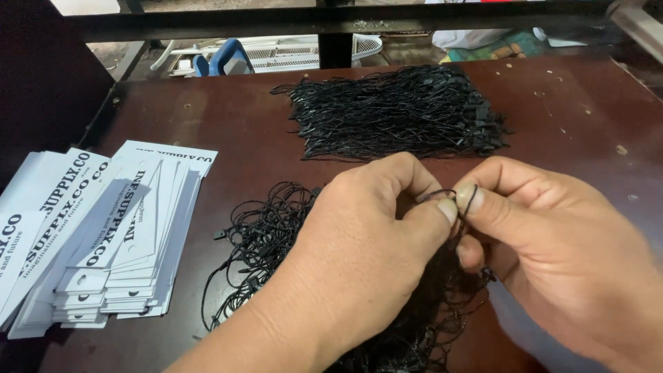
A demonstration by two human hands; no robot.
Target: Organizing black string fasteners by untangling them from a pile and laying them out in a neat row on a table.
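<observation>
Here, over a dark brown table point(228, 124), a neat bundle of black string loops point(397, 114) lay beyond fanned white paper tags point(103, 235); nearer, a left hand point(359, 255) and right hand point(559, 249) pinched one black cord point(461, 198) between thumb and forefinger above a loose tangle of cords point(266, 235).

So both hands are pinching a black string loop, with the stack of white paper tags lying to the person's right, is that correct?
Not quite. The head view shows the left hand and right hand pinching the black string loop, but the white paper tags lie to the person's left.
</observation>
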